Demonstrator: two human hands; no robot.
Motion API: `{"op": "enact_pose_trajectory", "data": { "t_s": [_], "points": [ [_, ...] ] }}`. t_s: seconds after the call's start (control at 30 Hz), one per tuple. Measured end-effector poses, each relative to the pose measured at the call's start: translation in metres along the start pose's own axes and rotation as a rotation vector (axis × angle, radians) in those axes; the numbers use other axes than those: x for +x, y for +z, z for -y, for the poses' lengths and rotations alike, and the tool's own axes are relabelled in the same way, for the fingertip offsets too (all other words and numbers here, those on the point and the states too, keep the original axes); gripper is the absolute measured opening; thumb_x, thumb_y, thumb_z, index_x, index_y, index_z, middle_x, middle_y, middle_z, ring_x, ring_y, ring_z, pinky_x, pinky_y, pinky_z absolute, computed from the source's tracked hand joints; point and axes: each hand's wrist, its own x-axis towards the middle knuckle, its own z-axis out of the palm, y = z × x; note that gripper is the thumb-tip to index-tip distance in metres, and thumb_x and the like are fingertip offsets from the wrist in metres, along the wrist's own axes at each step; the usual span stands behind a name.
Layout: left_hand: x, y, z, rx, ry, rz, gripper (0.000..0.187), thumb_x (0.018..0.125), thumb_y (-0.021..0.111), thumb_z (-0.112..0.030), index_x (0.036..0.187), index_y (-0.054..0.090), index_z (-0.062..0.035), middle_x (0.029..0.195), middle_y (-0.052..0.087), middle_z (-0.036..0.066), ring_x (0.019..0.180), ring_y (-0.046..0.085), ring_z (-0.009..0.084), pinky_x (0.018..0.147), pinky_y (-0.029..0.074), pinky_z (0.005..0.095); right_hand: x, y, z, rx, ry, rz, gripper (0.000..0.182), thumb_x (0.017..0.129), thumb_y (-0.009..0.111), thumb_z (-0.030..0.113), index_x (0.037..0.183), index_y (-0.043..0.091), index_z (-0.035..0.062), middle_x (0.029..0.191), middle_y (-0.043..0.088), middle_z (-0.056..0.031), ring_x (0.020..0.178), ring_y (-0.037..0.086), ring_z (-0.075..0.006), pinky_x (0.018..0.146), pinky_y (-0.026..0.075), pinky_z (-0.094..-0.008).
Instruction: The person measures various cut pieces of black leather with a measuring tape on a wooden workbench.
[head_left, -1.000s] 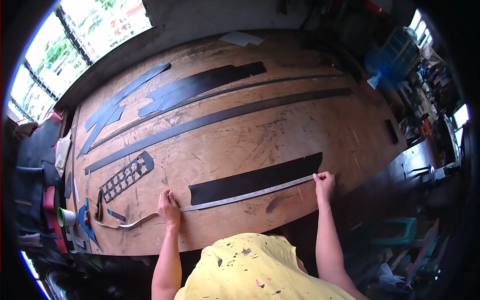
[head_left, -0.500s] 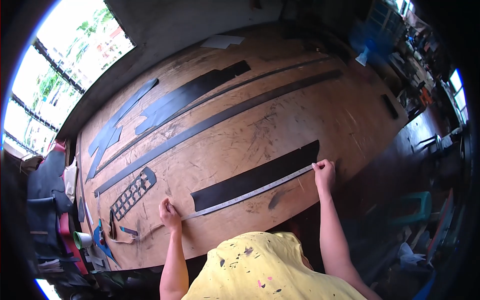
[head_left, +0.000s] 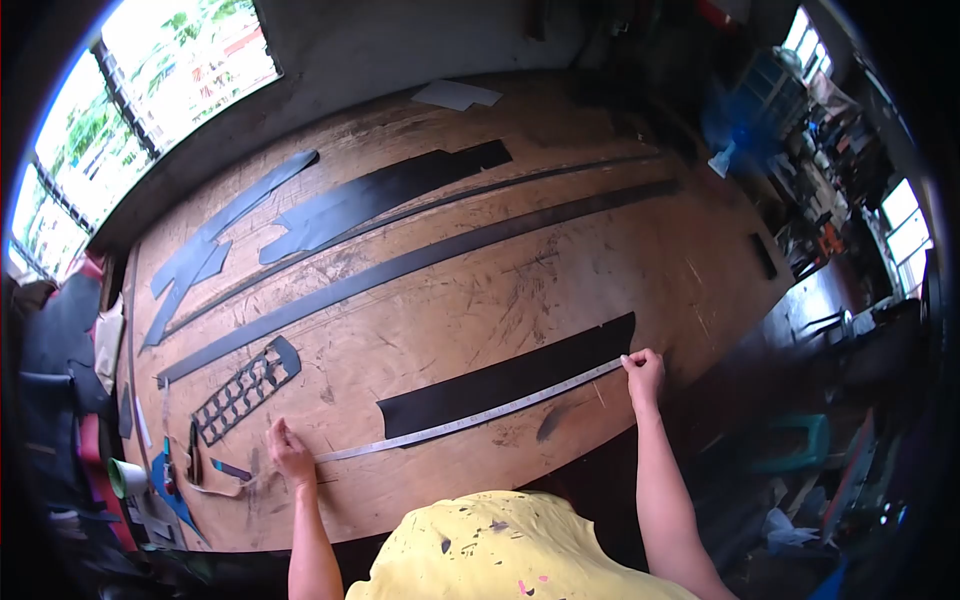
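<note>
A pale measuring tape [head_left: 480,422] is stretched along the lower edge of a dark brown-black piece of leather-like material [head_left: 510,372] on the worktable. At the tape's right end, my right hand [head_left: 645,378] pinches it beside the lower right corner of the piece. My left hand [head_left: 290,455] has its fingers closed on the tape, left of the piece and apart from it. From there the slack tape trails leftward over the wood. A black strip with rows of cut-out holes [head_left: 245,395] lies just beyond my left hand.
Long dark strips [head_left: 420,262] and cut black pieces [head_left: 375,205] lie across the wooden table [head_left: 560,280]. A white sheet [head_left: 457,95] is at the back. Small tools and a green-white cup [head_left: 127,478] are at the left edge. A green stool [head_left: 790,443] stands right of the table.
My left hand has slid leftward along the tape, away from the dark piece, so more tape shows between my hands. My right hand stays at the piece's right corner. The view has shifted slightly.
</note>
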Motion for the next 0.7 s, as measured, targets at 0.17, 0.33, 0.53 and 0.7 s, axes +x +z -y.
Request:
{"op": "enact_pose_trajectory", "data": {
  "t_s": [0.17, 0.33, 0.53, 0.7],
  "points": [
    [0.0, -0.007, -0.014, 0.064, 0.064, 0.016, 0.019, 0.095, 0.055, 0.002, 0.111, 0.065, -0.0013, 0.097, 0.064, 0.016, 0.092, 0.063, 0.0356, 0.079, 0.049, 0.0426, 0.005, -0.001, -0.004, 0.001, 0.03, 0.075, 0.021, 0.081, 0.083, 0.015, 0.08, 0.065, 0.0033, 0.091, 0.061, -0.0107, 0.085, 0.061, -0.0276, 0.079, 0.05, -0.0391],
    [0.0, -0.008, -0.014, 0.003, -0.028, 0.016, 0.016, 0.095, 0.057, 0.001, 0.108, 0.065, -0.0016, 0.096, 0.063, 0.016, 0.089, 0.062, 0.0339, 0.078, 0.049, 0.0414, 0.001, -0.006, 0.003, 0.029, 0.045, 0.078, 0.021, 0.083, 0.082, 0.015, 0.081, 0.064, 0.0029, 0.095, 0.061, -0.0104, 0.084, 0.06, -0.0253, 0.08, 0.049, -0.0385],
    [0.003, -0.007, -0.014, 0.032, 0.026, -0.024, 0.014, 0.096, 0.058, -0.001, 0.107, 0.066, -0.0033, 0.093, 0.063, 0.014, 0.088, 0.062, 0.0331, 0.078, 0.049, 0.0416, 0.003, -0.001, 0.0, 0.029, -0.008, 0.043, 0.02, 0.083, 0.081, 0.011, 0.079, 0.064, 0.001, 0.086, 0.061, -0.0076, 0.079, 0.057, -0.0188, 0.076, 0.048, -0.0345],
    [0.001, -0.003, -0.014, 0.096, 0.033, -0.059, 0.012, 0.096, 0.058, -0.004, 0.105, 0.066, -0.0026, 0.094, 0.065, 0.013, 0.086, 0.061, 0.0331, 0.077, 0.049, 0.0414, -0.002, -0.003, 0.007, 0.02, -0.007, 0.036, 0.019, 0.084, 0.08, 0.012, 0.08, 0.064, 0.0018, 0.09, 0.062, -0.0091, 0.081, 0.059, -0.0218, 0.078, 0.049, -0.0365]
  ]
}}
